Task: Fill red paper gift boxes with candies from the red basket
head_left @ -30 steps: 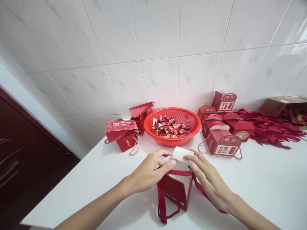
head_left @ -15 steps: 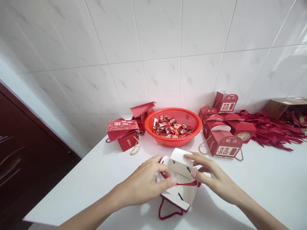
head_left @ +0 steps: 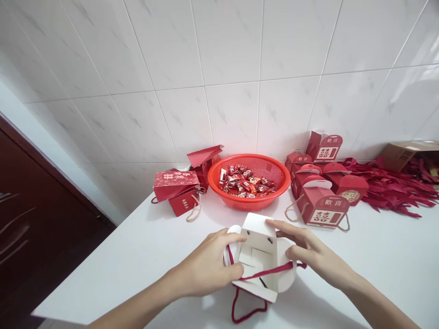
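Note:
An opened paper gift box [head_left: 257,251], white inside, sits on the white table with its flaps spread. A dark red ribbon [head_left: 269,271] crosses its opening, and a red cord loop [head_left: 247,317] hangs at its near side. My left hand [head_left: 211,262] grips the box's left side, thumb at the near edge and forefinger over the left flap. My right hand [head_left: 313,251] holds the right side, forefinger on the far flap and thumb on the right flap near the ribbon's end. Its other fingers are partly hidden.
Behind the box stands a red plastic basket [head_left: 248,205] of wrapped sweets [head_left: 245,183]. Two red boxes [head_left: 175,185] stand on the left. Several red boxes [head_left: 327,205], loose red ribbons [head_left: 391,187] and a cardboard box [head_left: 399,157] are on the right.
The right flap has folded outward, and the box stands wider open. The ribbon now slants up to the right across it. My right hand has shifted slightly right.

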A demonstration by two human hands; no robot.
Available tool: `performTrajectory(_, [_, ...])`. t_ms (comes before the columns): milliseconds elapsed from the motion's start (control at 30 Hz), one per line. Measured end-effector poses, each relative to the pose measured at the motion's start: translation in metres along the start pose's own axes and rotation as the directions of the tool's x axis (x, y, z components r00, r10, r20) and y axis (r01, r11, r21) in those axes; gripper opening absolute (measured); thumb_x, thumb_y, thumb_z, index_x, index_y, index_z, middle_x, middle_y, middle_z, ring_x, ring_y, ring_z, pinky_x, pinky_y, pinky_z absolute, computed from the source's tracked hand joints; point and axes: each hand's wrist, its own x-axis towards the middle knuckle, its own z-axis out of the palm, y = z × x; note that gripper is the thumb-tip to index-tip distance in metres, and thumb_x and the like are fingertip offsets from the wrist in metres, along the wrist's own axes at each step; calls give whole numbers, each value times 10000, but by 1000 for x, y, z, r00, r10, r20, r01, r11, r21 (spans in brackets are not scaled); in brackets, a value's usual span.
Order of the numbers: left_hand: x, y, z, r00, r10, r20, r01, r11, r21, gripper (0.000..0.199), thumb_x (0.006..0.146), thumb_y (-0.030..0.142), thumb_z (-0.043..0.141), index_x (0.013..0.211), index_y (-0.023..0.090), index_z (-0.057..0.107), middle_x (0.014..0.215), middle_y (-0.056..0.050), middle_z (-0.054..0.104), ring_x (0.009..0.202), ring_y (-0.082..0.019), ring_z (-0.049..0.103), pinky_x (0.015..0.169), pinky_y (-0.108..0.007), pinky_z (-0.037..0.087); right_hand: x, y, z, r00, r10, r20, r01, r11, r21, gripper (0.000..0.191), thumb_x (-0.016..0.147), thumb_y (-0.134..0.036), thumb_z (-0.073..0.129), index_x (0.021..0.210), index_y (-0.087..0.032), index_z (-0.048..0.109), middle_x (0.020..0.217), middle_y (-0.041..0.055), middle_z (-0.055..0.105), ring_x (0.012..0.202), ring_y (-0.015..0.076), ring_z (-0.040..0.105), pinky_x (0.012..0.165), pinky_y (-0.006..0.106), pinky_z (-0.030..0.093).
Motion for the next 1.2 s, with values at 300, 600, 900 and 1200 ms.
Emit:
performTrajectory(300, [63, -18, -14, 977, 161, 142, -101, 928, -359, 818, 661, 179, 683, 1458, 172, 502, 1359, -78, 629, 1146, -264, 629, 908, -312, 518, 14, 6, 0, 990, 74, -119, -47, 974, 221, 744, 697, -295, 612, 1432, -180, 588, 1345, 125, 668, 1137, 297, 666, 860, 404, 597])
performTrajectory(600, [57, -20, -31, 939, 223, 263, -181, 968, -177, 704, 763, 312, 764, 1430, 259, 545, 1475, -48, 553, 1291, -271, 546, 1033, -315, 458, 6, 11, 11, 964, 209, -161, -159, 947, 280, 770, 717, -426, 719, 1423, -146, 594, 1456, 128, 589, 1240, 336, 596, 966, 423, 548])
performTrajectory(900, [121, 18, -86, 938, 343, 55, -347, 923, 165, 363, 957, 372, 544, 1224, 196, 714, 1242, -60, 716, 1114, -234, 665, 973, -296, 493, 9, 22, 13, 982, 64, -176, -41, 990, 133, 889, 832, -689, 622, 1547, -198, 425, 1487, 172, 528, 1032, 284, 680, 808, 408, 594])
performTrajectory(1200, [244, 13, -58, 960, 97, 261, -245, 741, 625, 1045, 577, 19, 732, 1535, 270, 399, 1658, -137, 245, 1480, -358, 342, 1143, -431, 403, 10, 49, 11, 934, -240, -265, 226, 971, -82, 571, 967, -549, 533, 1499, -350, 470, 1497, 107, 536, 1194, 286, 638, 845, 394, 619])
